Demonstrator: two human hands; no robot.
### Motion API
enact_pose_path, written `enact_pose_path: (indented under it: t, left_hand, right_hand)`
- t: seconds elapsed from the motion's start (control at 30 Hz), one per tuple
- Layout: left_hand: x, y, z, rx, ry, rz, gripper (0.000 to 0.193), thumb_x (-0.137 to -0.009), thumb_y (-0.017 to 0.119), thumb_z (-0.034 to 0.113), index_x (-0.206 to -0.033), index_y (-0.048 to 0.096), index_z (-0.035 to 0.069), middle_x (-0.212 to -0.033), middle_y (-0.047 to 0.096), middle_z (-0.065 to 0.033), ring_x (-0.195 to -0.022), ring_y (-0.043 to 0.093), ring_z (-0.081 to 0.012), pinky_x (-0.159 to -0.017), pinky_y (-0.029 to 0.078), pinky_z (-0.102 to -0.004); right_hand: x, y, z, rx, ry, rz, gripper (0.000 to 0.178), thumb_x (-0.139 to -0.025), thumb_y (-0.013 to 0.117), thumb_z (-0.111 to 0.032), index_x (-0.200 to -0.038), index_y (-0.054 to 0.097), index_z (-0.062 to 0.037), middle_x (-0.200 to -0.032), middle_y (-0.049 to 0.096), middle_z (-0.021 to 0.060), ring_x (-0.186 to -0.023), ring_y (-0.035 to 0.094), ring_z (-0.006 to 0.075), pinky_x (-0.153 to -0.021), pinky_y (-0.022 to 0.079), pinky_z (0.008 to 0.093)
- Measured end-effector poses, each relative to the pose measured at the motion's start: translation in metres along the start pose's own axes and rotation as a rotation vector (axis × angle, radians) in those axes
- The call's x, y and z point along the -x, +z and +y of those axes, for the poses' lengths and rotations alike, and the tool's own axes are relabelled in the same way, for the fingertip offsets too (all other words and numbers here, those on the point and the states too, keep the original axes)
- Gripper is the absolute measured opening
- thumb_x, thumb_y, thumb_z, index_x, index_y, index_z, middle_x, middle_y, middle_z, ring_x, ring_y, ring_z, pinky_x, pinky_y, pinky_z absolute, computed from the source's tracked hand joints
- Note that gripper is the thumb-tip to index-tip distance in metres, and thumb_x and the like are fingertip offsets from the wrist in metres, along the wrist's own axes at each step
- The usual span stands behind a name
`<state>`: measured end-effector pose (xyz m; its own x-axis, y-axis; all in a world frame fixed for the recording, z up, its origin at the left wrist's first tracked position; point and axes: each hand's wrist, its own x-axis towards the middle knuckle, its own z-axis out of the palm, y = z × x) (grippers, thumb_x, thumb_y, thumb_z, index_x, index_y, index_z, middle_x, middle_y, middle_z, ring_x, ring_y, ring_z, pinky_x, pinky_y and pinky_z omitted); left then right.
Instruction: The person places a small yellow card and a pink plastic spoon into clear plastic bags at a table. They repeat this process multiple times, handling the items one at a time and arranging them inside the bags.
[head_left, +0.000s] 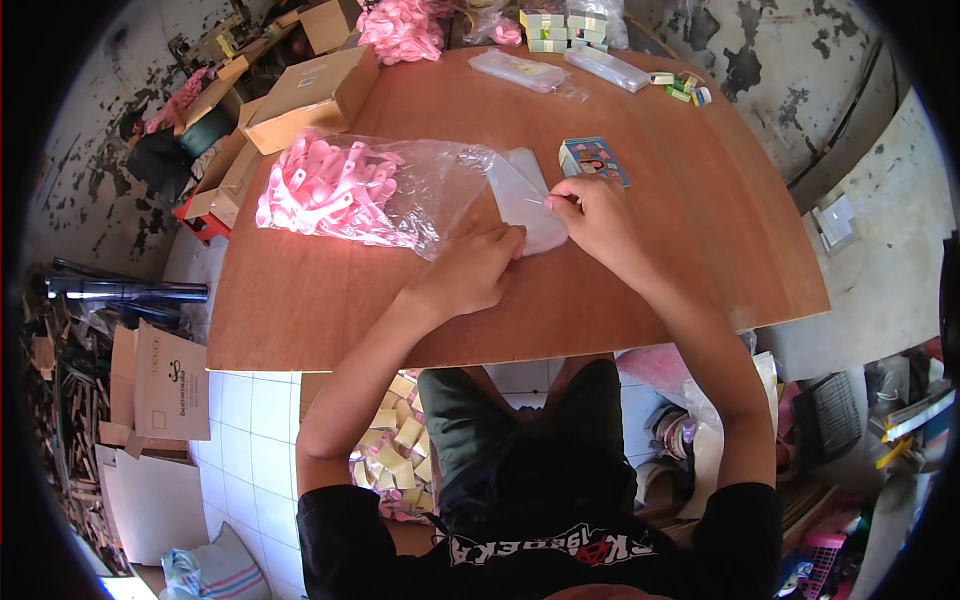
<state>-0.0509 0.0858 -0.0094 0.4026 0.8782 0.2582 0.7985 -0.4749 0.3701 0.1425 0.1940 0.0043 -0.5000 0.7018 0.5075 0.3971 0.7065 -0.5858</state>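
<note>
On the table (700, 230), a bag of spoons (345, 195) lies left of a box (597, 160). Behind the bag sits a carton (312, 98).

1 view, from the left of 2 wide fisheye cameras worn on the person's head, looks steeply down and forward, upright and unmirrored. The black shirt (540, 500) lies closest to the lens, at the near edge. The left fingers (512, 240) and right fingers (563, 202) show farther off, above the bench (300, 310). The view reaches the peeling wall (790, 60) at far right and the tiled floor (240, 420) at left. Straight edges bend toward the dark, round rim.
</note>
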Motion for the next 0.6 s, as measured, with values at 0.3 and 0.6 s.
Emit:
enact_pose_path:
  t: [0.3, 0.6]
  left_hand:
    - [-0.001, -0.025, 0.039, -0.07, 0.263, 0.442, 0.05, -0.074, 0.069, -0.004, -0.12, 0.053, 0.005, -0.097, 0.068, -0.0124, -0.099, 0.065, -0.0333, -0.104, 0.044, -0.0459]
    - [0.034, -0.011, 0.071, 1.058, -0.192, 0.599, 0.031, -0.086, 0.068, -0.009, -0.115, 0.059, -0.001, -0.098, 0.072, -0.0103, -0.091, 0.068, -0.0139, -0.08, 0.055, -0.0277]
  right_hand:
    - [0.03, -0.035, -0.047, -0.128, -0.152, -0.357, 0.009, -0.083, 0.073, -0.01, -0.087, 0.071, -0.0022, -0.075, 0.066, 0.011, -0.066, 0.063, 0.0209, -0.061, 0.048, 0.0318]
    - [-0.01, -0.07, 0.05, 0.685, -0.392, 0.085, 0.019, -0.082, 0.072, -0.015, -0.099, 0.073, -0.0073, -0.099, 0.072, 0.0078, -0.087, 0.068, 0.0284, -0.078, 0.055, 0.0406]
